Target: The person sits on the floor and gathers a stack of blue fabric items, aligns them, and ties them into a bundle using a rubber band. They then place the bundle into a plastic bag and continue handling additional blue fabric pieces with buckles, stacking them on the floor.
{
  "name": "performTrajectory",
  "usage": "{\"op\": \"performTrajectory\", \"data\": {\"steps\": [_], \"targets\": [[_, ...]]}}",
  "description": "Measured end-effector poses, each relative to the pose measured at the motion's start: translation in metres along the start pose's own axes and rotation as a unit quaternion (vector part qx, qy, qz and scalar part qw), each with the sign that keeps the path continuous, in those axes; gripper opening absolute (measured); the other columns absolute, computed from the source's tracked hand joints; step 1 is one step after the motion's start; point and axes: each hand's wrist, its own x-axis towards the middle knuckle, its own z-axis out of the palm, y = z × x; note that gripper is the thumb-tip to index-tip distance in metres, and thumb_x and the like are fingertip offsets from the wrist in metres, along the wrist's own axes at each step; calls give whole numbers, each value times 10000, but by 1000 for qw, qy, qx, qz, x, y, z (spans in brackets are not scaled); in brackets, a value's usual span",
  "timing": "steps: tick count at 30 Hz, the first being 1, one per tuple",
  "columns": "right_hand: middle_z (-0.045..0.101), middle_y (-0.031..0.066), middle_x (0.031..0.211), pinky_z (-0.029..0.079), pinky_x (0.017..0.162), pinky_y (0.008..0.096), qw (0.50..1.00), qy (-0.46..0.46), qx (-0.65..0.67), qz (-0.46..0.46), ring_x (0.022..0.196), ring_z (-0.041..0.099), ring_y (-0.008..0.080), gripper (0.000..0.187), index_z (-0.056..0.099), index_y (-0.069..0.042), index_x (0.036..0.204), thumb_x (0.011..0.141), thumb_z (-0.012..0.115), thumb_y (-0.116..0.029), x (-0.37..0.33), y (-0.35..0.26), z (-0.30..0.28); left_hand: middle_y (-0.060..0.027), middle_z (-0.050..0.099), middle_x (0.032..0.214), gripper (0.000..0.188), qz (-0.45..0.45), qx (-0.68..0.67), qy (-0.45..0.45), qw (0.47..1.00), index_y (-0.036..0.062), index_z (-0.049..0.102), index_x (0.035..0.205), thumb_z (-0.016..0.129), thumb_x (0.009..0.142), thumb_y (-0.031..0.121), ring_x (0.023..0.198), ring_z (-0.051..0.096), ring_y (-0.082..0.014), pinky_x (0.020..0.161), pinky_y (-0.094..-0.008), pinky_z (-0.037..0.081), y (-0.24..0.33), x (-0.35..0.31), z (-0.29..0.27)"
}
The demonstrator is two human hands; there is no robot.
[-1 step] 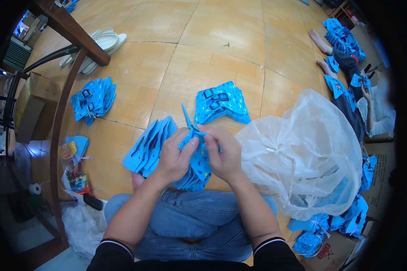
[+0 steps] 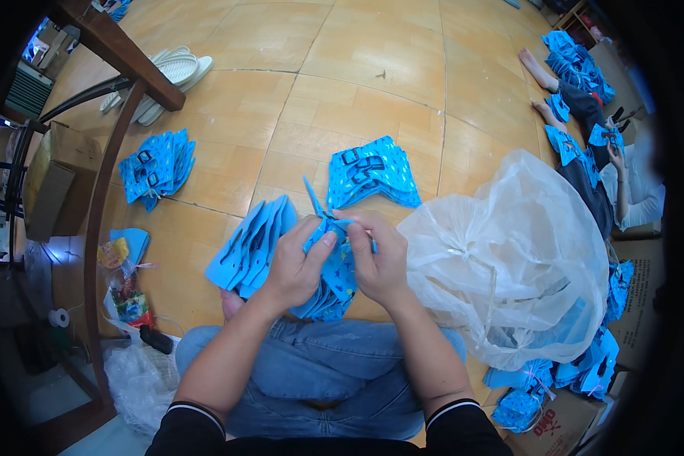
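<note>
In front of my crossed legs, both hands pinch a thin blue patterned strap piece [image 2: 311, 194]; one narrow end sticks up between them. My left hand [image 2: 296, 262] grips its left side, thumb pressed on it. On its other side, the fingers of my right hand [image 2: 380, 254] are closed. Beneath the hands lies a pile of blue patterned pieces [image 2: 328, 295], partly hidden by them. A fanned row of plain blue pieces [image 2: 251, 243] stands to the left. Just beyond the hands sits a stack of blue patterned pieces with dark buckles [image 2: 372, 173].
Another buckled stack [image 2: 158, 169] lies at left, near a wooden frame [image 2: 99, 251]. A big translucent plastic bag [image 2: 501, 258] spreads at right, beside blue bundles [image 2: 520, 406] and cardboard boxes [image 2: 634, 304]. A person [image 2: 585, 152] sits far right with similar pieces. White slippers [image 2: 176, 70] stand far left.
My right hand has shifted very slightly, and the blue piece between my fingers has bent a little. Everything else looks unchanged.
</note>
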Motion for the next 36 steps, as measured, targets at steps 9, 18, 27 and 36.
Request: {"op": "performTrajectory", "data": {"steps": [9,18,27,36], "targets": [[616,20,789,463,608,226,952,6,245,184,701,564,67,226,618,1,987,965,560,-217,5,7,-1,-167,559,817,217,33,-3,-23,999,-13,575,991,494,963,185,728,556,-304,668,-354,441,-3,6,1],[620,120,1118,438,915,310,995,28,38,86,1062,572,185,290,571,6,1157,963,540,-207,18,15,-24,-68,637,940,335,-50,-235,12,971,-9,600,1061,535,890,272,845,606,-131,742,-271,489,-13,11,-10],[613,44,1005,452,807,256,944,-96,187,254,899,550,78,425,456,-7,1323,969,554,-222,23,31,-43,-188,631,1107,528,-117,-388,-54,913,-25,515,1223,531,864,362,1017,635,-273,866,-371,515,-6,20,-35],[596,15,867,459,679,218,952,40,-72,293,781,564,72,449,475,16,1278,937,601,-248,32,59,-53,-62,639,966,365,-287,-283,16,915,35,492,1238,518,922,214,793,630,-112,626,-298,542,-29,27,-29]]}}
